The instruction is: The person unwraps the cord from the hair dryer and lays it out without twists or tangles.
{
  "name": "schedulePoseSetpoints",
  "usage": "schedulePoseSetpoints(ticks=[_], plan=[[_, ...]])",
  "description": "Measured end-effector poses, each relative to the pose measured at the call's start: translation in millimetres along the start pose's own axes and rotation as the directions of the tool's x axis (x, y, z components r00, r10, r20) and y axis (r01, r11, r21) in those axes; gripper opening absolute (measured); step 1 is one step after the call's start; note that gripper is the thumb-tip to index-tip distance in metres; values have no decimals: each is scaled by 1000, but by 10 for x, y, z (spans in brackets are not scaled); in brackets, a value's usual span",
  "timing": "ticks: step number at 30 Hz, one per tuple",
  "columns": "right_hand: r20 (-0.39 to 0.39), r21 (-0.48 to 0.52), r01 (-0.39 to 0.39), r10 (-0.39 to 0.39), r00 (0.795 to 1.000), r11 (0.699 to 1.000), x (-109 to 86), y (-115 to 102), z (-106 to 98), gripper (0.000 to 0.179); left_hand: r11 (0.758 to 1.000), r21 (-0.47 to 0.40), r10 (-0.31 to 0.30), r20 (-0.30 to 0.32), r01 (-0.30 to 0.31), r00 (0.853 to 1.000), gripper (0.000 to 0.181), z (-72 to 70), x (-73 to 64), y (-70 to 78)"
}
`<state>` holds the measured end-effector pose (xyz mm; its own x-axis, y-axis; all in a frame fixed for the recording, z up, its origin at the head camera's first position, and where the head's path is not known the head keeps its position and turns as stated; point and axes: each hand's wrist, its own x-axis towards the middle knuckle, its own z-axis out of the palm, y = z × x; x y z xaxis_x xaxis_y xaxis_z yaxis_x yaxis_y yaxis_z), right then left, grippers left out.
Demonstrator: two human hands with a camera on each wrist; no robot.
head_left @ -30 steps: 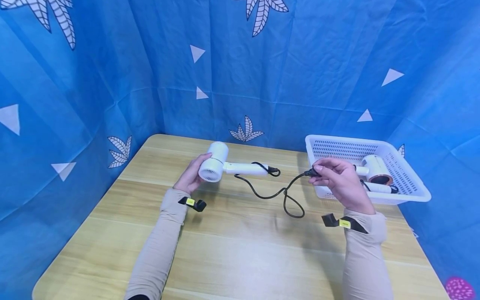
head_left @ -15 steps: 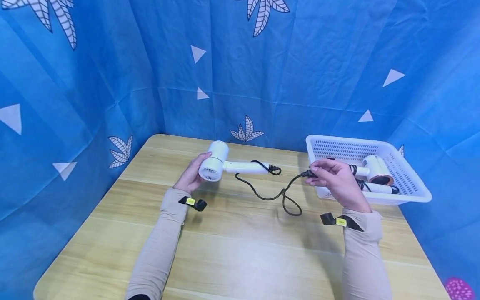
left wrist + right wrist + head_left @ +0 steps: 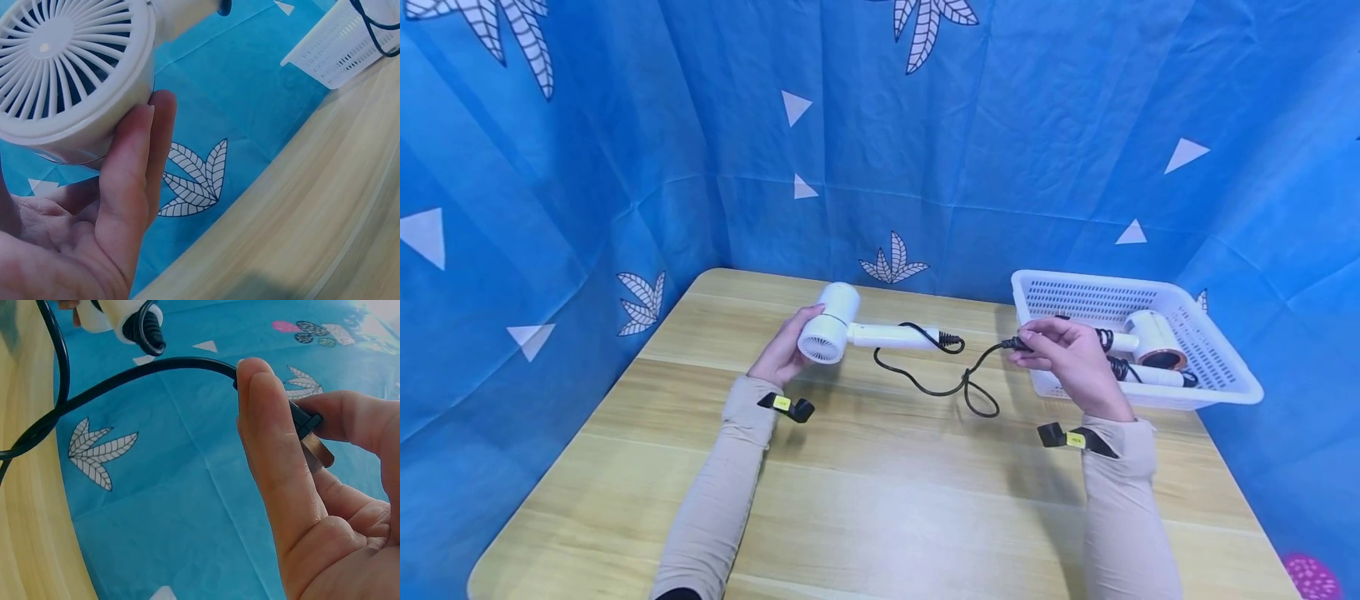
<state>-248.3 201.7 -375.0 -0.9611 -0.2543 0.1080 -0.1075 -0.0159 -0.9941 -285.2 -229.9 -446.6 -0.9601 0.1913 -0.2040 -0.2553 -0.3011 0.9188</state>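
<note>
A white hair dryer (image 3: pixel 829 325) with a vented round end is held up over the table by my left hand (image 3: pixel 784 346), whose fingers curl round its barrel. In the left wrist view the fingers press the side of the hair dryer (image 3: pixel 81 134) below its grille. Its handle (image 3: pixel 891 336) points right, and a black cord (image 3: pixel 925 390) loops from the handle's end. My right hand (image 3: pixel 1071 362) pinches the black plug at the cord's other end. The right wrist view shows the plug (image 3: pixel 305 422) between thumb and fingers, with a metal prong showing.
Behind my right hand stands a white perforated basket (image 3: pixel 1232 367) on the table's back right corner. Inside it lie more white hair dryers (image 3: pixel 1153 337) with black cords wound on their handles. A blue patterned curtain (image 3: pixel 880 150) hangs round the wooden table (image 3: pixel 880 500).
My right hand has shifted slightly left with the plug, and the cord's hanging loop has drawn smaller and higher. The left hand and hair dryer have hardly moved.
</note>
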Motion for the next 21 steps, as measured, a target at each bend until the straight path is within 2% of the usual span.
schedulePoseSetpoints(ticks=[7,13,17,21], plan=[[-46,-10,-11,10,999,1000,32,23,12,4,1000,5,-16,16,16,1000,34,11,5,-12],[-84,21,-2,3,996,1000,58,70,23,5,998,54,-35,28,34,999,54,13,-4,-12],[-109,62,17,-11,994,998,72,100,34,6,997,63,-55,49,52,997,65,14,-24,-2],[-143,97,62,-47,989,993,86,114,57,11,996,65,-70,67,65,995,64,6,-36,-1]])
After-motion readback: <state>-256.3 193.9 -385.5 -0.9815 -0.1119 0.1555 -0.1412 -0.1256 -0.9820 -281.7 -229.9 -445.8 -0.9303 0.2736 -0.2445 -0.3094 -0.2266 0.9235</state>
